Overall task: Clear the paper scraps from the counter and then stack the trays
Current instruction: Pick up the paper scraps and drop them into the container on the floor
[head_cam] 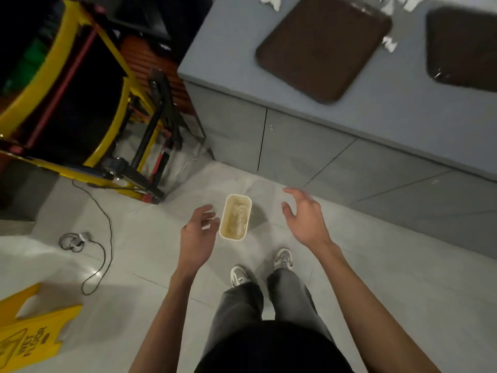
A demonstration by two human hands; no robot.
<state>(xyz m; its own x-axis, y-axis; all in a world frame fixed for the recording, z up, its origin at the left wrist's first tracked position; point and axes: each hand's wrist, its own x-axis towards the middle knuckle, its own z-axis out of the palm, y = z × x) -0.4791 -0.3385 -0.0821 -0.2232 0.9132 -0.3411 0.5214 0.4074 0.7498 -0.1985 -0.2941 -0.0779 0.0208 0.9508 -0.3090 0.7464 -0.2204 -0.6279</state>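
Note:
A grey counter (376, 114) fills the upper right. Two dark brown trays lie flat on it side by side: one (322, 47) near the middle, the other (462, 49) cut off by the right edge. White paper scraps lie around them: one (270, 1) at the counter's back left, one (390, 44) between the trays, more (398, 2) at the back. A small beige bin (236, 216) with crumpled paper inside stands on the floor. My left hand (197, 235) hovers just left of the bin, fingers apart and empty. My right hand (304, 216) is spread open to the bin's right.
A yellow and black cleaning cart (67, 103) stands at the left beside the counter. A black cable (102, 238) trails across the tiled floor. A yellow wet-floor sign (32, 332) lies at the lower left. My feet (261, 267) are just behind the bin.

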